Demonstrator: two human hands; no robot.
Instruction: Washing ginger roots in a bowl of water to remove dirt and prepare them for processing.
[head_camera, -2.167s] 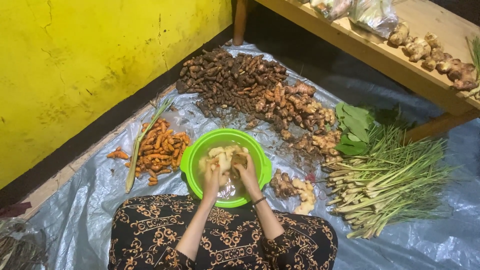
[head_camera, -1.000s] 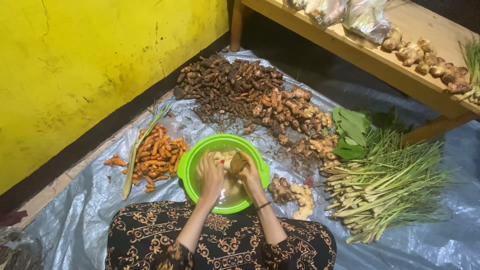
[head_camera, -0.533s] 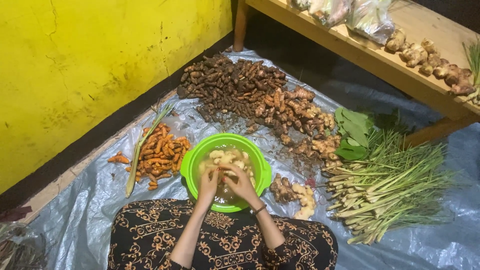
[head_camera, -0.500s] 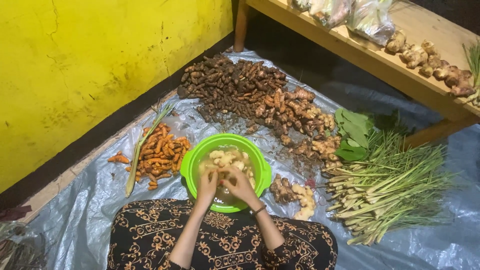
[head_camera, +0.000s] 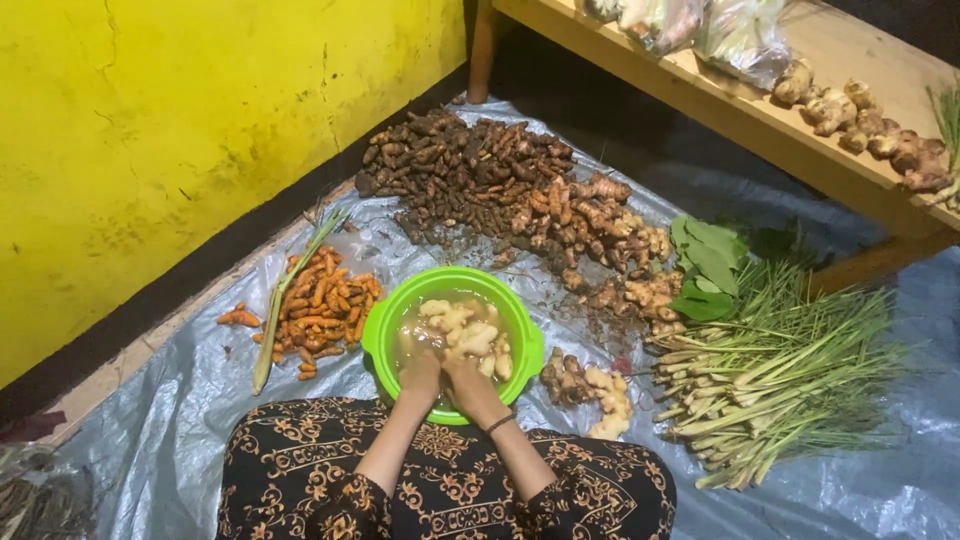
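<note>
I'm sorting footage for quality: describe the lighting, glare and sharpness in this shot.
Head view: even, soft light; yellow wall bright, top right corner dark. Pale glare patches on the plastic sheet. Both hands, left and right, in the green bowl, look fairly sharp; edges softer.

Clear plastic bags (head_camera: 700, 25) of produce — top, on wooden shelf (head_camera: 740, 110)

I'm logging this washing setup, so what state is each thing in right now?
Green basin: upright, holding cloudy water and pale ginger pieces.
Left hand: in the basin, on the ginger.
Right hand: in the basin, beside the left.
Orange roots: piled on the sheet.
Dark roots: heaped, muddy.
Lemongrass: lying loose in a bundle.
</note>
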